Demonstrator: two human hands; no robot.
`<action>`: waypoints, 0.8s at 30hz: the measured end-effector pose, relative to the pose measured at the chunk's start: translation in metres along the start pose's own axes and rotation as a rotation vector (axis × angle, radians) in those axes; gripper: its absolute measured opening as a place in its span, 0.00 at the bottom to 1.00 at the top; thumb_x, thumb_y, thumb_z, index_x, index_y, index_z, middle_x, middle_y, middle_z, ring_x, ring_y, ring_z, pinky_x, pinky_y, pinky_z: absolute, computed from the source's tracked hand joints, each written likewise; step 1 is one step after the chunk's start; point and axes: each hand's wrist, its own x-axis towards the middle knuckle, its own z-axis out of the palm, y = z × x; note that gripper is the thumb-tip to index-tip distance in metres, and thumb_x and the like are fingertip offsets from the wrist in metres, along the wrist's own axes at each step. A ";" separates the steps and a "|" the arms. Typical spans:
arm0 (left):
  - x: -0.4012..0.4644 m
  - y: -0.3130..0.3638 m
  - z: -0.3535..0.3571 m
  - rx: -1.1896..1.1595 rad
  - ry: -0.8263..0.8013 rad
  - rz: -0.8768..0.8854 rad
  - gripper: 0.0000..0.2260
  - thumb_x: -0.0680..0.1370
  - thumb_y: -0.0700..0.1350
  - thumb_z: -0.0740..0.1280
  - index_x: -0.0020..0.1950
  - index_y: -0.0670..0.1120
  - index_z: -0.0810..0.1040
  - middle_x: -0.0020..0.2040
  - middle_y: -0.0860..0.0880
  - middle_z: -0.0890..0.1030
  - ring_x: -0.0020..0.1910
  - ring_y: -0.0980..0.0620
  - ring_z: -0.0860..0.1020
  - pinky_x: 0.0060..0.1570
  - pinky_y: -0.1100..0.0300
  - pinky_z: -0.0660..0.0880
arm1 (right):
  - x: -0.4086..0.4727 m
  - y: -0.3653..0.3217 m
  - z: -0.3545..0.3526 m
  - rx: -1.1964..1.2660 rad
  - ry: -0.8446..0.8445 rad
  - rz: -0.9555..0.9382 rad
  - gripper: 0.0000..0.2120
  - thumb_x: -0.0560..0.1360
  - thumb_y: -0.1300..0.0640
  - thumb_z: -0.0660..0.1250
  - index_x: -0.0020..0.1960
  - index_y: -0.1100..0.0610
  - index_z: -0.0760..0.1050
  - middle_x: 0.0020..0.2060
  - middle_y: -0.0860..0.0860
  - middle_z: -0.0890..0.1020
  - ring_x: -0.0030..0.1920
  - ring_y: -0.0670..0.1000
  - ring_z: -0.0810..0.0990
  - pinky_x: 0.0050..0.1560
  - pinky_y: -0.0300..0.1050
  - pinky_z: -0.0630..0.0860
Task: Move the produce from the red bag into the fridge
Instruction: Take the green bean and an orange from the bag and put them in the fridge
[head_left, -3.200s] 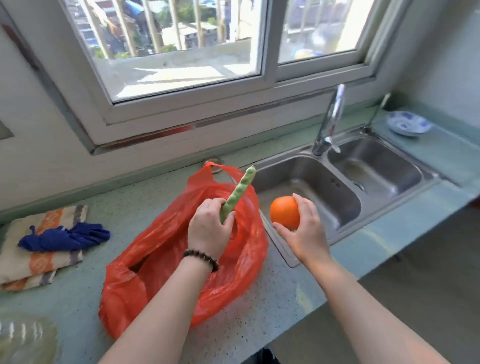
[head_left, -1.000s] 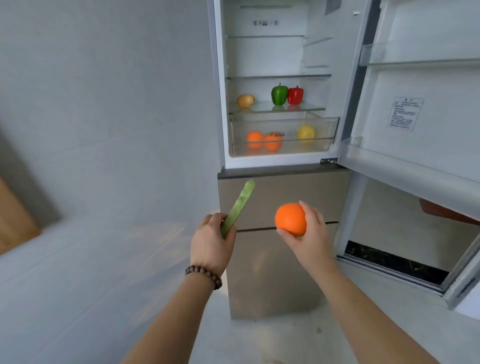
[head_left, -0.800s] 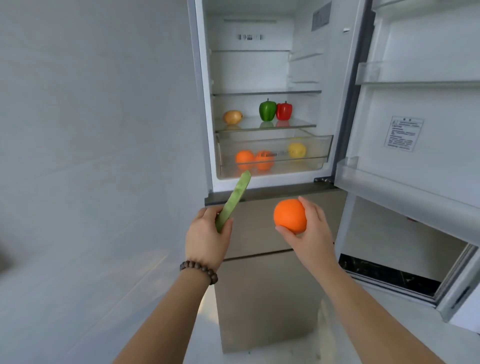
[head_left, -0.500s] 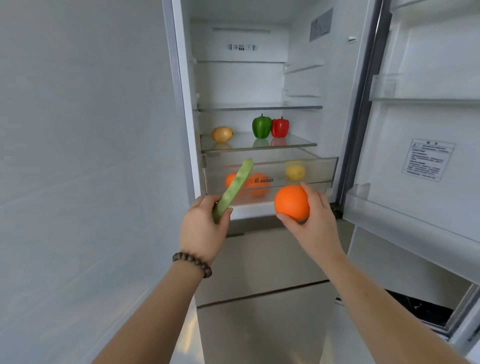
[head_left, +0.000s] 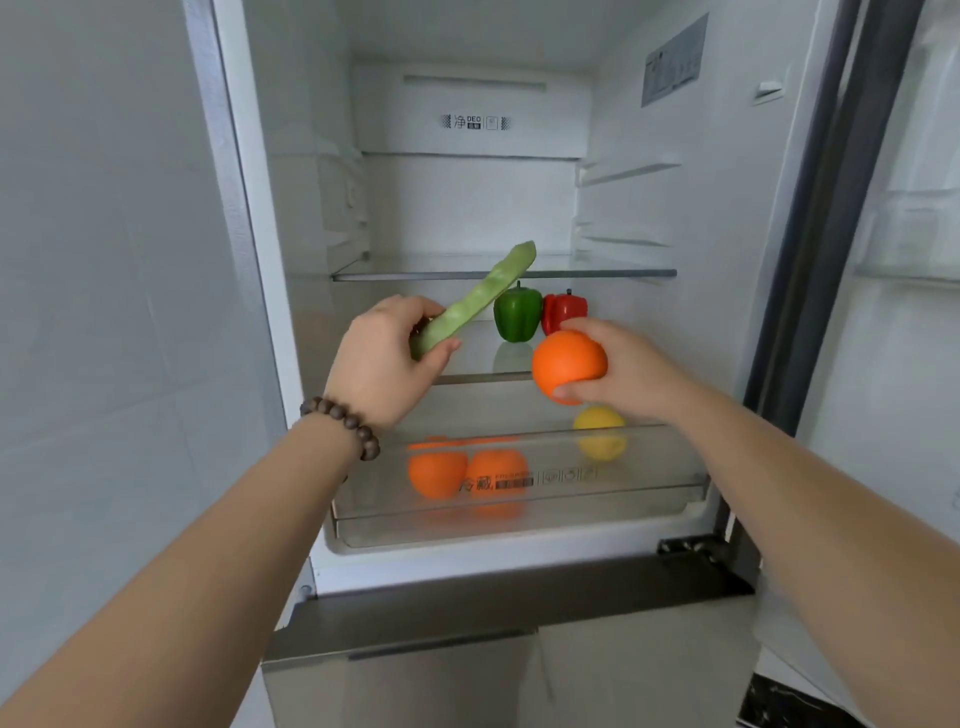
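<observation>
Orange (head_left: 569, 364) in right hand (head_left: 631, 371)

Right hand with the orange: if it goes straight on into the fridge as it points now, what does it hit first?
Probably the red pepper on the glass shelf, just beyond the right hand and its orange. The green pepper sits just left of that line. Depth is unclear from one view.

a home kitchen: an open household fridge (head_left: 291, 260) fills the view from 10 to 2 o'clock, a plain white wall at 9 o'clock. its glass shelf (head_left: 483, 351) holds peppers (head_left: 517, 314), and a clear crisper drawer (head_left: 649, 483) at 6 o'clock holds oranges (head_left: 436, 473).
</observation>
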 end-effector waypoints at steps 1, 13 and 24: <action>0.005 -0.005 0.005 -0.001 -0.027 0.013 0.10 0.72 0.46 0.72 0.51 0.45 0.79 0.44 0.49 0.80 0.42 0.53 0.74 0.43 0.61 0.69 | 0.010 0.006 0.004 -0.034 -0.110 -0.007 0.39 0.61 0.47 0.78 0.68 0.47 0.65 0.65 0.52 0.71 0.62 0.54 0.72 0.61 0.48 0.70; 0.016 -0.048 0.041 -0.074 -0.237 0.067 0.09 0.70 0.45 0.74 0.48 0.46 0.80 0.40 0.49 0.81 0.39 0.51 0.76 0.42 0.54 0.74 | 0.060 0.038 0.058 -0.359 -0.788 0.018 0.34 0.69 0.53 0.72 0.71 0.47 0.62 0.69 0.50 0.68 0.65 0.53 0.69 0.65 0.49 0.69; 0.010 -0.069 0.049 -0.106 -0.261 0.024 0.09 0.70 0.46 0.74 0.49 0.47 0.80 0.40 0.50 0.80 0.39 0.53 0.75 0.42 0.58 0.72 | 0.061 0.039 0.077 -0.490 -0.942 0.108 0.36 0.69 0.47 0.72 0.72 0.46 0.59 0.70 0.49 0.67 0.66 0.53 0.69 0.66 0.50 0.68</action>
